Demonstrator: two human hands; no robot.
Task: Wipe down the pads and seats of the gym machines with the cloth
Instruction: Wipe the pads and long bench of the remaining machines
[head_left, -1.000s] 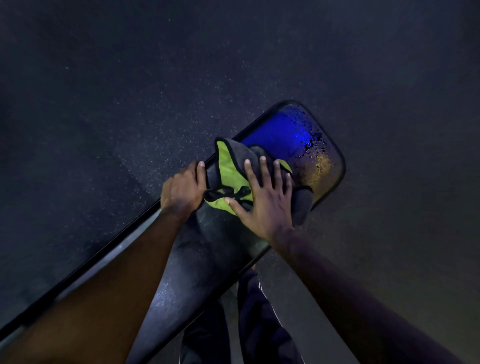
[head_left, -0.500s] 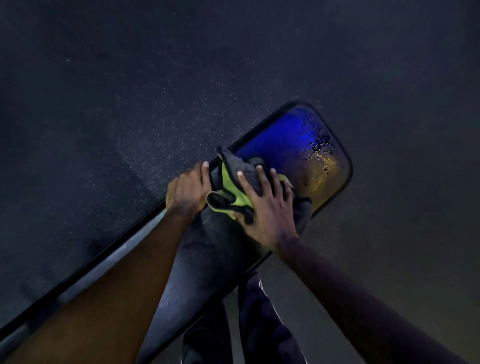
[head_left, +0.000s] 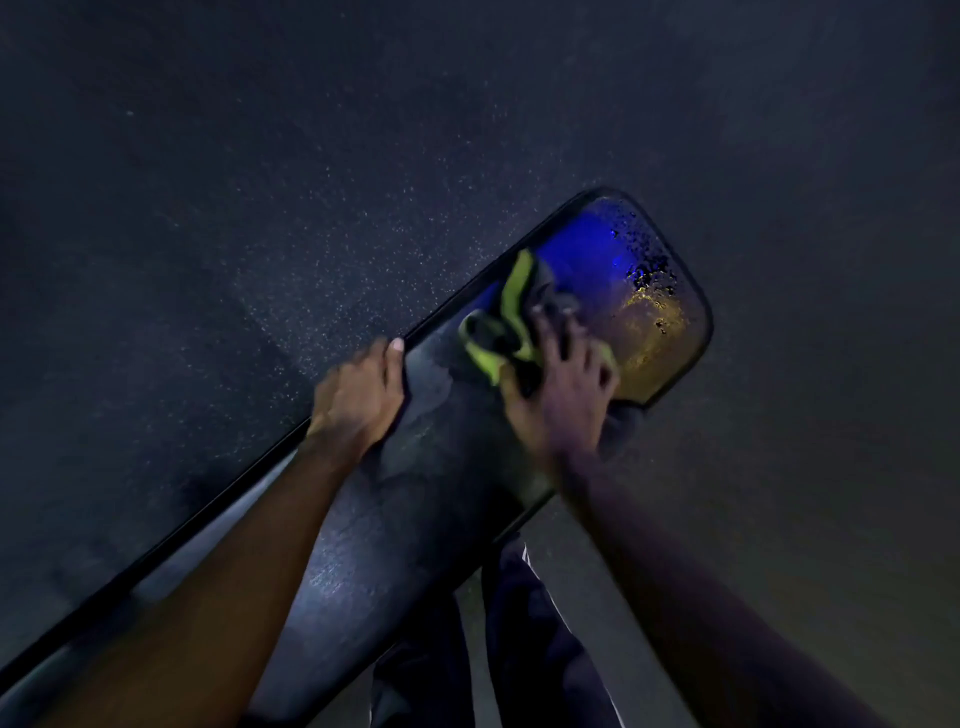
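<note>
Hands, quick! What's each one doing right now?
Left hand grips the edge of the long black padded bench.
Right hand, fingers straight, presses the yellow-green and grey cloth onto it.

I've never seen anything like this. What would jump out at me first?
The blue and yellow glow on the far end of the long dark pad, speckled with droplets, stands out most. Just before it, the right hand presses a yellow-green cloth onto the pad, while the left hand grips the pad's left edge.
</note>
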